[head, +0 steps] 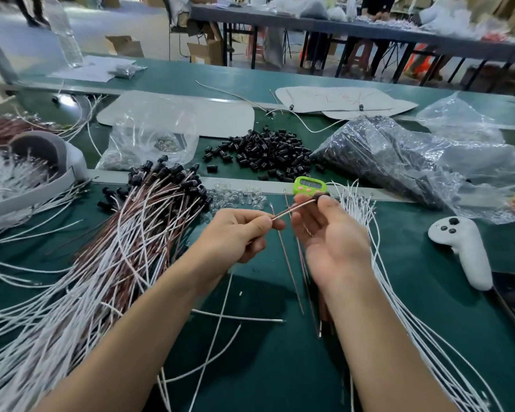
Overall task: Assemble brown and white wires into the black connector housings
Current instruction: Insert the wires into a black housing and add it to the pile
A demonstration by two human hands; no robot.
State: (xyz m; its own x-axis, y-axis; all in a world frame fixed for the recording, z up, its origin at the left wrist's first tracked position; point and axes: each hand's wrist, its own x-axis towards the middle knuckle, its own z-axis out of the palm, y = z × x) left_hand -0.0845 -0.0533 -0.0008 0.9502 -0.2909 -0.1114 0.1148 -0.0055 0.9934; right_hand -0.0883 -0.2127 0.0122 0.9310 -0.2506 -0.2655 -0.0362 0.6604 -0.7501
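Note:
My left hand (238,231) pinches a brown and white wire pair (292,210) that runs up and right to a black connector housing (321,196). My right hand (330,236) holds that housing at its fingertips, just in front of a green counter. A big bundle of finished brown and white wires with black housings (161,185) fans out at the left. Loose black housings (265,153) lie in a pile behind. Loose white wires (378,263) fan out to the right of my right hand, and a few brown wires (289,263) lie under the hands.
A green counter (306,185) sits on the table ridge. A white controller (461,248) lies at the right. Clear plastic bags (399,156), one full of black parts, sit behind. Small clear parts (238,196) lie by the ridge. A grey tray (30,185) with wires stands at the left.

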